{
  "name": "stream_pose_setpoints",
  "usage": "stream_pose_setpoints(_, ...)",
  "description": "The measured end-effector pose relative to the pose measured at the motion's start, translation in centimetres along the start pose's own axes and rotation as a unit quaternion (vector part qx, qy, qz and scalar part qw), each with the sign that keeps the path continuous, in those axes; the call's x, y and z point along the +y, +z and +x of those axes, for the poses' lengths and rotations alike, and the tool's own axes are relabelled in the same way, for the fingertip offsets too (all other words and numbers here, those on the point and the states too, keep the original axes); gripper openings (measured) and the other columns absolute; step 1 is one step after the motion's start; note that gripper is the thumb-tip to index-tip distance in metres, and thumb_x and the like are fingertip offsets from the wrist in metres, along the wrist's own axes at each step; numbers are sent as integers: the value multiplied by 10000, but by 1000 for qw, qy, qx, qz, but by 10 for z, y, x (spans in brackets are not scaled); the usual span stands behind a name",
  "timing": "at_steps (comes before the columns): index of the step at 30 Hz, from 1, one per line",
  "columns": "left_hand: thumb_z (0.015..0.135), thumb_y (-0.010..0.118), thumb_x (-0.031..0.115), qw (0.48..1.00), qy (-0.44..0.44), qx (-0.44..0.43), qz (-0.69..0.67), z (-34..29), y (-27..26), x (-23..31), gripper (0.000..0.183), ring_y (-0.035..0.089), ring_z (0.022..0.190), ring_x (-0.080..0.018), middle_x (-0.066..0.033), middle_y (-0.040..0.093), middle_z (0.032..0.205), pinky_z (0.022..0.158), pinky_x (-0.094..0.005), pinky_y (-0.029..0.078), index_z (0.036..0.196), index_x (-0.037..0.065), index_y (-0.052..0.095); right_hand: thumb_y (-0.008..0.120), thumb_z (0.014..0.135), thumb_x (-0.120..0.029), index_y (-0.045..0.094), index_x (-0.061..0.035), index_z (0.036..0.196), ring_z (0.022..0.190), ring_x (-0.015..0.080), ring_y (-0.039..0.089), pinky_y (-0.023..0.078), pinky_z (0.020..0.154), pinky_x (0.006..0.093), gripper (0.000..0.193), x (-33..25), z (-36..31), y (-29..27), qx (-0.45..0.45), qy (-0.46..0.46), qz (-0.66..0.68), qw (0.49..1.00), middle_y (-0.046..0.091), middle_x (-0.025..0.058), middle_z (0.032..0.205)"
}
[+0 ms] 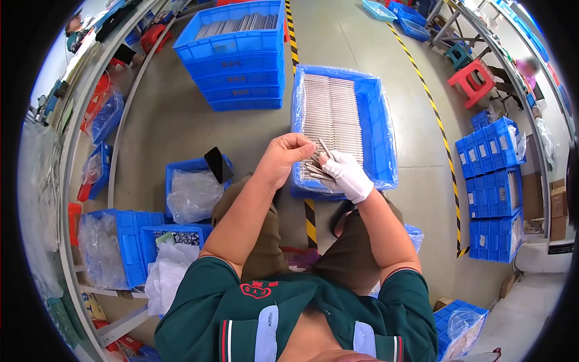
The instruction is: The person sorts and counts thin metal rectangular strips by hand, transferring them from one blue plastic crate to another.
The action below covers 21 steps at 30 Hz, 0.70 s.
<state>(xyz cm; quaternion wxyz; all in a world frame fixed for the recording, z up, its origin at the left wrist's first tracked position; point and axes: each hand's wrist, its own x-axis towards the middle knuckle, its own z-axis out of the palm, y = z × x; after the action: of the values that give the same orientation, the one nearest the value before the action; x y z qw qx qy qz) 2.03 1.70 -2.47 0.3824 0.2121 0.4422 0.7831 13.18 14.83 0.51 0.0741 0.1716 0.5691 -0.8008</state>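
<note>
In front of me stands a blue crate (377, 114) lined with clear plastic, with tight rows of thin silvery metal rods (332, 108) inside. Over its near end my right hand (348, 176), in a white glove, is closed around a loose bunch of metal rods (316, 169). One rod sticks up past its thumb. My bare left hand (282, 158) meets it from the left, thumb and forefinger pinched together beside the bunch. What lies between those fingertips is too small to make out.
Stacked blue crates (238, 78) rise at the far left, the top one filled with rods. A black phone (218, 165) leans over a smaller bagged crate (193, 193). More crates (491, 187) are piled at right, near a red stool (472, 81) and a seated person.
</note>
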Motion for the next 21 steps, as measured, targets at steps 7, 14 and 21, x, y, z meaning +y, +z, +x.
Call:
stream_pose_setpoints(7, 815, 602, 75, 996, 25, 16, 82, -1, 6, 0, 72, 542, 714, -78, -41, 624, 798, 694, -215, 411, 823, 4, 611, 516, 887, -297, 541, -49, 804, 482, 44, 368, 286, 424, 198, 262, 3, 3, -5, 13, -32, -65, 997, 436, -38, 586)
stream_pose_setpoints(14, 792, 639, 83, 996, 22, 52, 67, 2, 3, 6, 85, 506, 676, -44, -4, 600, 742, 648, -184, 396, 817, 5, 617, 510, 886, -299, 567, -41, 864, 513, 50, 393, 333, 453, 207, 265, 0, 1, 1, -3, 34, -123, 992, 446, -41, 632)
stream_pose_setpoints(21, 807, 621, 85, 993, -5, -5, 121, -1, -3, 13, 83, 533, 738, -75, -25, 607, 792, 711, -211, 412, 840, 9, 616, 499, 889, -317, 562, -37, 853, 508, 53, 380, 325, 452, 212, 289, 3, 1, -1, -18, 43, -116, 992, 439, -40, 630)
